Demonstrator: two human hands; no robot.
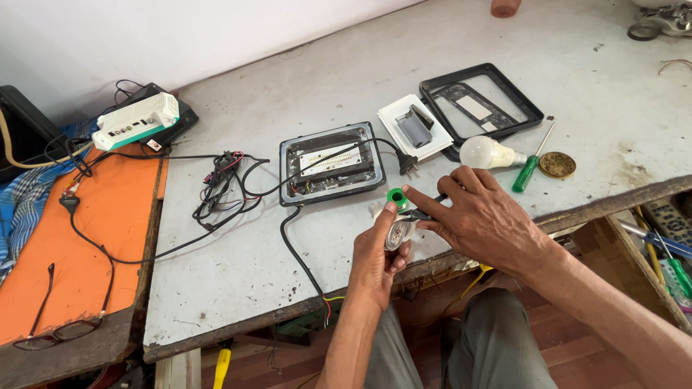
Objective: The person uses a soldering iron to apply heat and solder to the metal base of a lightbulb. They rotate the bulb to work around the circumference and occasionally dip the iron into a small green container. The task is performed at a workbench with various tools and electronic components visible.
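My left hand (380, 248) holds a small white lamp base (398, 232) with a shiny round inside, near the bench's front edge. My right hand (481, 216) grips black pliers (425, 211) whose tip reaches into that base. A green solder spool (397, 196) lies just behind the fingers. An opened black floodlight housing (332, 162) with a black cable and plug (408, 166) sits on the grey bench (238, 252) behind my hands.
A white bulb (485, 152), a green-handled screwdriver (530, 170), a round tin (557, 165), a black frame (479, 104) and a white plate with a grey bracket (414, 126) lie at right. A wire tangle (223, 184), a white box (135, 121) and glasses (61, 328) lie left.
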